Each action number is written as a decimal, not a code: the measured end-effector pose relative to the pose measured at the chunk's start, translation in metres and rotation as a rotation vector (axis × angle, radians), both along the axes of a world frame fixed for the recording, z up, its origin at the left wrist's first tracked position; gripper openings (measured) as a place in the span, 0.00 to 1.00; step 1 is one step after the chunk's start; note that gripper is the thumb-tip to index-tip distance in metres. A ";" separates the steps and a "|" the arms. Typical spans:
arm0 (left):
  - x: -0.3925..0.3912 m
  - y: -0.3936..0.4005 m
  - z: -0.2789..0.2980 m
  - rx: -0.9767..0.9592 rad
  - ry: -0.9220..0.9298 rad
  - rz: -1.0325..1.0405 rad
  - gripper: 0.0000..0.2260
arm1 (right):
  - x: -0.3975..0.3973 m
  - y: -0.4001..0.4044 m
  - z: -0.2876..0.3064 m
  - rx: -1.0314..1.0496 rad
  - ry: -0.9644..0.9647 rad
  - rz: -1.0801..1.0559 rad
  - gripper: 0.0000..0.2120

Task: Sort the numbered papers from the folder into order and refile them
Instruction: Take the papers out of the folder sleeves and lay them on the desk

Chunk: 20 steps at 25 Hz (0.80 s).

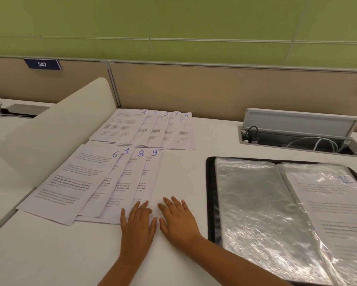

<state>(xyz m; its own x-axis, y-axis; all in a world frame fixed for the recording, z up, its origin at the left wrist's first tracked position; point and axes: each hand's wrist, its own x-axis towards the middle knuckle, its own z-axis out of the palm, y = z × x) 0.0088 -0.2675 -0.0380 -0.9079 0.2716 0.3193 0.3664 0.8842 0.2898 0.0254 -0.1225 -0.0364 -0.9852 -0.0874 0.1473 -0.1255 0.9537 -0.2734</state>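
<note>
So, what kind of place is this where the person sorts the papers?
Probably an office or study hall with shared desks. A partition panel behind the white desk carries a numbered seat sign, 247. A cable box sunk in the desktop stands open, and a curved white divider separates the neighbouring seat.

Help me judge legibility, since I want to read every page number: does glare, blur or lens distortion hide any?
Head view: the handwritten numbers on the far row and near row read clearly; glare on the plastic sleeve washes out the sheet marked 10, whose number the sleeve's shine blurs; wide-angle distortion bends the desk edges; printed body text is too soft to read.
</note>
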 end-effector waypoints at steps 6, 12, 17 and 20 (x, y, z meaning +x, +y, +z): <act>0.009 0.077 0.018 0.020 -0.017 -0.147 0.29 | 0.024 0.053 0.012 -0.008 0.027 -0.083 0.20; 0.041 0.167 0.023 0.063 -0.057 -0.327 0.20 | 0.071 0.133 0.021 0.101 0.042 -0.282 0.20; 0.076 0.248 0.025 0.168 -0.234 -0.481 0.35 | 0.107 0.204 0.019 0.138 -0.010 -0.483 0.31; 0.083 0.274 0.022 0.020 -0.230 -0.544 0.24 | 0.133 0.252 0.022 0.131 -0.030 -0.619 0.19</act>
